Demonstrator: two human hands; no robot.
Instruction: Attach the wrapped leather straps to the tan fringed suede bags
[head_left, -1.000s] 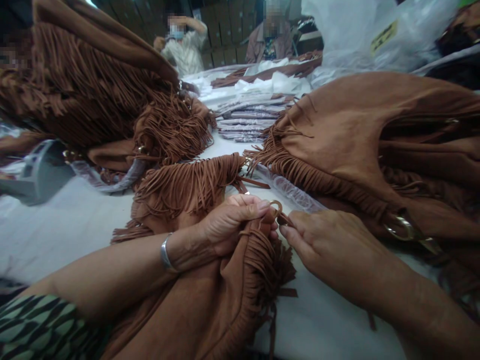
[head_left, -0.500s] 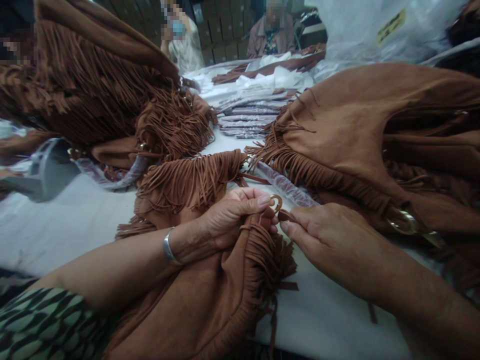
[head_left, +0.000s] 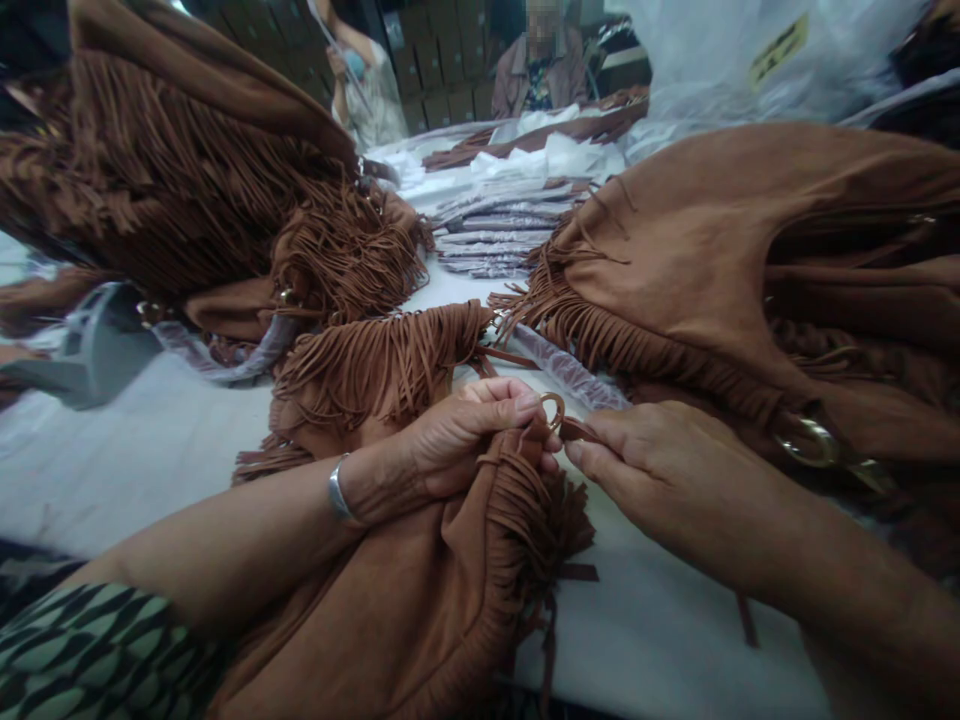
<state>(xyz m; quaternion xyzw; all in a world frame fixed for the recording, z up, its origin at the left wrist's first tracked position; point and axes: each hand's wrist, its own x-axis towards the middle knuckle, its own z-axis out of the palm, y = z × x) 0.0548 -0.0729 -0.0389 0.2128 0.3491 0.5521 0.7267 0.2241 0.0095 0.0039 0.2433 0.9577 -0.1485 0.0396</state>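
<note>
A brown fringed suede bag point(head_left: 420, 600) lies across the near side of the table, its corner raised between my hands. My left hand point(head_left: 469, 430) pinches that corner and the gold ring point(head_left: 553, 411) fixed at it. Just right of the ring, my right hand point(head_left: 645, 465) has a brown leather strip point(head_left: 577, 431) between thumb and fingers. The strip's tip reaches the ring's lower right edge; whether it passes through the ring I cannot tell.
Fringed bags are piled at the left point(head_left: 210, 160); another bag point(head_left: 697, 230) lies at the right. Wrapped straps point(head_left: 495, 230) are stacked mid-table. A grey plastic object point(head_left: 97, 350) sits at the left. Two people point(head_left: 540, 80) point(head_left: 371, 85) are beyond the white table point(head_left: 180, 450).
My right hand has shifted slightly right with the strip, and more of the gold ring shows. The person at the back left has moved an arm.
</note>
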